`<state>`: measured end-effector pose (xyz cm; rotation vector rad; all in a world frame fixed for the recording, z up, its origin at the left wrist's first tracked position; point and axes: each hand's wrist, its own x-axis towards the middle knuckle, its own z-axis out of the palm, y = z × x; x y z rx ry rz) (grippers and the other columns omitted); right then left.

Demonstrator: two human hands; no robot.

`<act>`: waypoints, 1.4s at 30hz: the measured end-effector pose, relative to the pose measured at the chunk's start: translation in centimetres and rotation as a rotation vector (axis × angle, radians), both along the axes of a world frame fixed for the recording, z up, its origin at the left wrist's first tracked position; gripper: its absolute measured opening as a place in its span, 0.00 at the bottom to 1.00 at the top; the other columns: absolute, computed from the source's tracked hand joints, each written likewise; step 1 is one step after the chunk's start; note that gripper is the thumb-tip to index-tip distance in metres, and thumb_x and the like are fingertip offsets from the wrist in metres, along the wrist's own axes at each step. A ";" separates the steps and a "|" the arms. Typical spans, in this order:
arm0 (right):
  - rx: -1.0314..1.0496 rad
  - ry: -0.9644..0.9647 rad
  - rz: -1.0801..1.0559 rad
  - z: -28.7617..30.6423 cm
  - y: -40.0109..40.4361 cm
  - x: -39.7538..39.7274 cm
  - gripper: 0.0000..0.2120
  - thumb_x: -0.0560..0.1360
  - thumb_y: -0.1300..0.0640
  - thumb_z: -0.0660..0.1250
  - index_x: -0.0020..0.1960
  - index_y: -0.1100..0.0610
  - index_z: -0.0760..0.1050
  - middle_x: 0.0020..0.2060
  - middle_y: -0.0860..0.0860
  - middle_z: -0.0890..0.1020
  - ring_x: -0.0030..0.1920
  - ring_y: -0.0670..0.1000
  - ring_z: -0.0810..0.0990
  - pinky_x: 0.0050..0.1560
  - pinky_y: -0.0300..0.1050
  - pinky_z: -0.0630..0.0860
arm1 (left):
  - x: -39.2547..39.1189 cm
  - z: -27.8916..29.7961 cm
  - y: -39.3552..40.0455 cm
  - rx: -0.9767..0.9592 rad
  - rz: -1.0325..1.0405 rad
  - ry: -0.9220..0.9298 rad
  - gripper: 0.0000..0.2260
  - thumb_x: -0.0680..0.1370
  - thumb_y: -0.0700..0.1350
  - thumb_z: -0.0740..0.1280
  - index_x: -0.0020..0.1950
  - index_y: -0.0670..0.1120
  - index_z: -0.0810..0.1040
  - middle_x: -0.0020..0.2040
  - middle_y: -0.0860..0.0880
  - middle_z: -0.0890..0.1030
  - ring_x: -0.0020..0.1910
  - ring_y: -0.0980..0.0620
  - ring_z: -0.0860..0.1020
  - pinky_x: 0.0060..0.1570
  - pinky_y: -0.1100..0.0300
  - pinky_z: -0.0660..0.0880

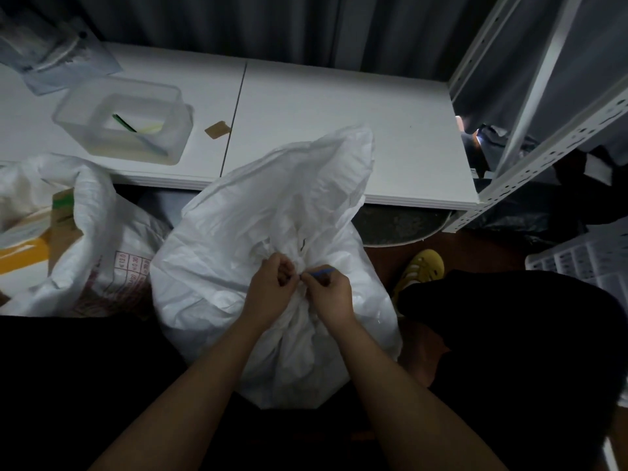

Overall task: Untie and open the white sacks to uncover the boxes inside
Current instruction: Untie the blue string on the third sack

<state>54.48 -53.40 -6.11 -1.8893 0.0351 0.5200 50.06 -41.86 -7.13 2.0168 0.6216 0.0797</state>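
The tied white sack (pixel 272 283) stands on the floor between the person's knees, just in front of the desk (pixel 339 113), its loose top flopping up and away from the body. Its gathered neck sits directly under both hands. The left hand (pixel 272 287) is curled, pinching bunched fabric at the knot; the right hand (pixel 331 290) pinches a thin blue tie (pixel 321 271) that runs roughly sideways, out to the right. Both hands are equally near, so the tie likely needs pulling rightward. A second sack (pixel 102 253), already open, lies to the left, showing a cardboard box (pixel 61 215). A clear tub (pixel 125 120) sits on the desk.
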 end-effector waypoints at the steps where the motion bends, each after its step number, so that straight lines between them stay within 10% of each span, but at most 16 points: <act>1: 0.040 0.024 -0.023 0.2 0.0 0.2 0.04 0.75 0.61 0.69 0.44 0.61 0.80 0.37 0.49 0.82 0.39 0.45 0.80 0.43 0.32 0.74 | 0.0 0.3 0.4 0.059 -0.052 -0.028 0.06 0.74 0.40 0.71 0.46 0.46 0.75 0.43 0.48 0.79 0.39 0.53 0.77 0.41 0.69 0.70; 14: 0.145 -0.159 -0.153 3.0 1.0 -0.9 0.04 0.77 0.61 0.67 0.43 0.59 0.78 0.35 0.46 0.80 0.36 0.37 0.78 0.40 0.27 0.72 | -0.9 2.1 1.2 0.426 -0.169 -0.189 0.08 0.77 0.50 0.64 0.54 0.50 0.77 0.50 0.53 0.78 0.48 0.52 0.76 0.42 0.54 0.76; 29: 0.092 -0.015 -0.124 0.9 0.4 -0.5 0.07 0.77 0.60 0.67 0.46 0.63 0.81 0.34 0.53 0.82 0.32 0.39 0.78 0.36 0.29 0.73 | 0.2 1.7 0.2 0.272 -0.082 0.019 0.04 0.75 0.43 0.68 0.48 0.45 0.79 0.48 0.49 0.76 0.46 0.50 0.76 0.43 0.60 0.71; 34: 0.103 -0.009 -0.098 0.8 0.1 -1.0 0.06 0.77 0.59 0.67 0.48 0.61 0.80 0.35 0.51 0.82 0.35 0.40 0.79 0.38 0.29 0.74 | 0.4 1.9 1.1 0.006 -0.038 0.089 0.03 0.74 0.40 0.70 0.45 0.47 0.77 0.47 0.50 0.76 0.40 0.60 0.73 0.38 0.77 0.67; 42: 0.112 -0.077 -0.024 1.1 -0.3 -1.1 0.03 0.76 0.61 0.69 0.46 0.58 0.81 0.39 0.50 0.84 0.42 0.46 0.82 0.47 0.37 0.78 | 0.9 2.1 0.6 -0.004 0.033 0.097 0.03 0.72 0.38 0.70 0.46 0.41 0.81 0.43 0.50 0.77 0.41 0.55 0.75 0.41 0.68 0.68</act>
